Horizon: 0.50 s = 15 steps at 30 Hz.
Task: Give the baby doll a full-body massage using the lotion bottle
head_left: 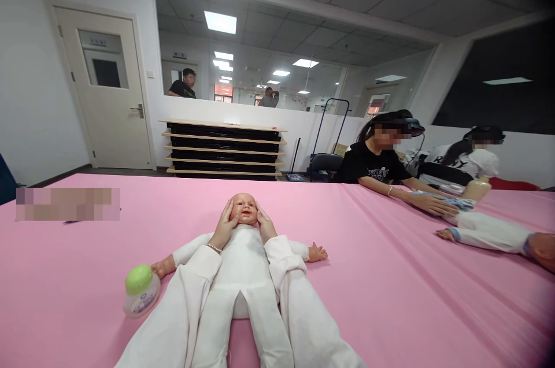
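Note:
A baby doll [243, 261] in a white suit lies on its back on the pink-covered table [373, 304], its head away from me and its arms spread. My left hand [223, 225] rests along one cheek of the doll's head, fingers stretched out flat. Against the other cheek lies my right hand [265, 222], also flat with extended fingers. Between them the doll's face stays visible. My white sleeves cover parts of its body and arms. Beside the doll's hand on the left stands a small jar [141, 292] with a green lid.
At the right a co-worker [379, 154] handles a cloth by a second doll [494, 231] in white, with a pale bottle [477, 188] close by. Another person [470, 151] sits farther right. Stacked boards [223, 148] stand behind the table. A blurred patch covers the table's far left.

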Available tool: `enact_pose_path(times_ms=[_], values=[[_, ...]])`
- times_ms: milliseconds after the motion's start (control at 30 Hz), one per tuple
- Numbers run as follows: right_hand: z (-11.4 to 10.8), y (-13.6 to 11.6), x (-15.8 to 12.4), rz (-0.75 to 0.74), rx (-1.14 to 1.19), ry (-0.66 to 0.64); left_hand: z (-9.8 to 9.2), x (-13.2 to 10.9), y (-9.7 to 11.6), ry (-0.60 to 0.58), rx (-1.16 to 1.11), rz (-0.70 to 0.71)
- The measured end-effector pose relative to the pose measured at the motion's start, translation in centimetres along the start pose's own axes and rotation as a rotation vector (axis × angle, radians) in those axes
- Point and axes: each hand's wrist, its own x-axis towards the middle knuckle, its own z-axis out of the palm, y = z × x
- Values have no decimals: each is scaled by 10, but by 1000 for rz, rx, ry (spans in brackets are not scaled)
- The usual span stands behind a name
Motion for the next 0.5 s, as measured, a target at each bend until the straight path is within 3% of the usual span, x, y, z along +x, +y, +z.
enact_pose_path(times_ms=[133, 300, 500], values=[[5, -5, -3, -29, -21, 7, -1, 1, 2, 13, -3, -8], [11, -15, -14, -33, -297, -33, 4, 0, 1, 42, 50, 33], [11, -16, -14, -4, -296, -55, 5, -2, 5, 59, 86, 69]])
